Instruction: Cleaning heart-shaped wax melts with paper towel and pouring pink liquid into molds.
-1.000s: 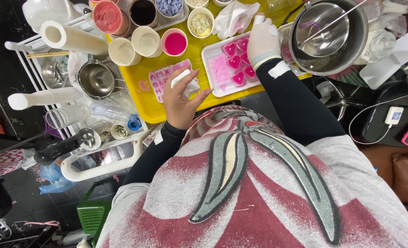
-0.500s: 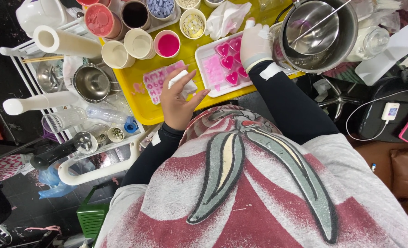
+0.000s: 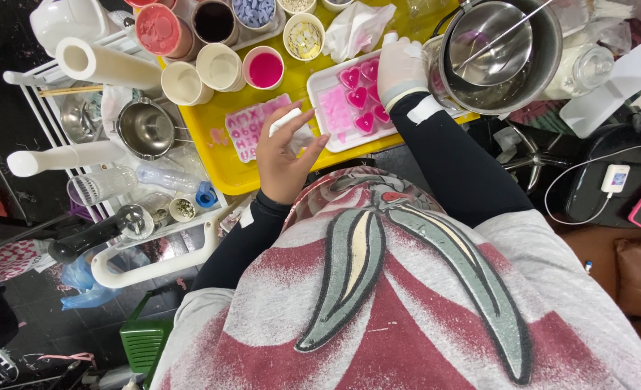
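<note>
tissue (image 3: 291, 132): small white crumpled wad, pinched in left hand (image 3: 283, 155), thumb and fingertips closed on it, remaining fingers fanned out. hand hovers over the near edge of the yellow tray (image 3: 223, 162), just right of the pink letter mould (image 3: 252, 128).

left to right:
- white wire rack (image 3: 154, 267) left of tray: two white rolls, steel pot (image 3: 145, 128) looks empty, clear bottle with blue cap, small jar with dark bits.
- cups along the far side of the tray: coral-pink disc in one (image 3: 156, 25), dark liquid in the next (image 3: 213, 20), two cream paper cups (image 3: 201, 76) look empty, one cup of hot-pink liquid (image 3: 265, 68), one of blue-purple pieces (image 3: 253, 10), one of pale yellow-white bits (image 3: 305, 35).
- letter mould: flat, pink, cavities filled pink.
- white rectangular tray (image 3: 322, 88) beside it: pale pink block mould plus several dark pink heart shapes (image 3: 356, 97).
- right hand (image 3: 401, 66): white glove, lying palm down on the heart mould end of the white tray, fingers fairly flat; what's under it, cannot tell.
- crumpled white cloth (image 3: 360, 25) behind the white tray.
- big steel pot (image 3: 537, 68) far right with a smaller steel bowl (image 3: 490, 43) nested inside, metal rod across it.
</note>
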